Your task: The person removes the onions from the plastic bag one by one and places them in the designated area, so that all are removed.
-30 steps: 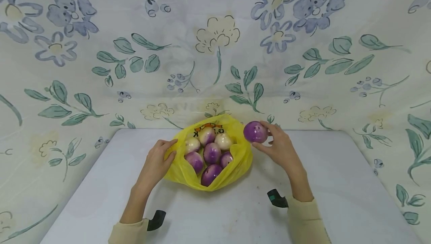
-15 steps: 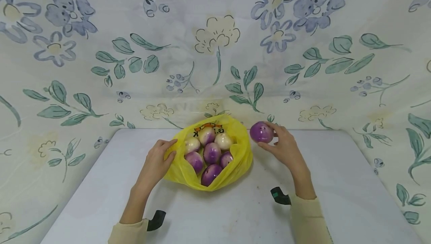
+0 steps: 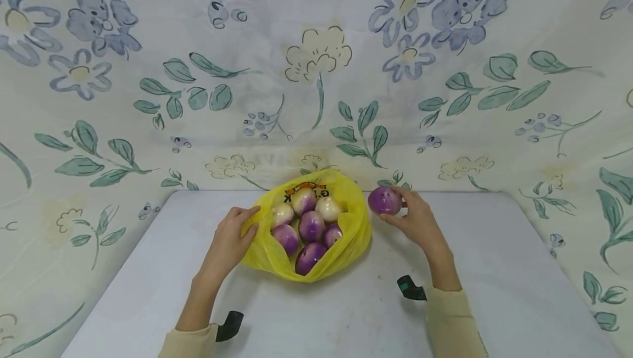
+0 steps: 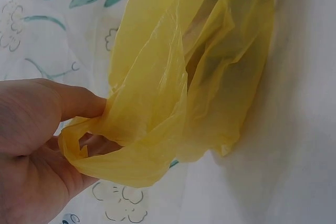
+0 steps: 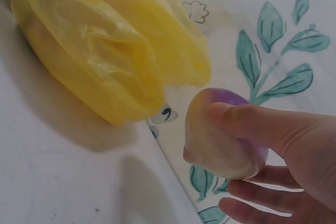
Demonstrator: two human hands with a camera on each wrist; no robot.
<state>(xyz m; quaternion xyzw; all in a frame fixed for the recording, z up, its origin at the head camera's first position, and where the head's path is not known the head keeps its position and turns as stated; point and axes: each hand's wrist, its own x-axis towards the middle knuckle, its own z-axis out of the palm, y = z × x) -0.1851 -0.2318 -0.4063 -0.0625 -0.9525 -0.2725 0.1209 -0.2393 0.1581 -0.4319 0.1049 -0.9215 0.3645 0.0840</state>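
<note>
A yellow plastic bag (image 3: 353,237) lies open on the table with several purple-and-white turnips (image 3: 311,226) inside. At the bag's left side, my left hand (image 3: 231,240) holds its edge. The left wrist view shows the thumb and fingers around a fold of the yellow plastic (image 4: 142,124). Just right of the bag, my right hand (image 3: 417,218) grips another turnip (image 3: 383,200) above the table, apart from the bag. In the right wrist view, the thumb presses across this turnip's pale side (image 5: 215,145), and its fingers are partly hidden behind it.
A white table (image 3: 346,314) with small specks lies under the bag. Behind it hangs a floral cloth (image 3: 277,100). Dark camera mounts (image 3: 411,287) stick out from both wrists near the beige sleeves.
My right hand has moved slightly right, away from the bag, with the turnip, then lowered a little. The left hand and the bag stay where they were.
</note>
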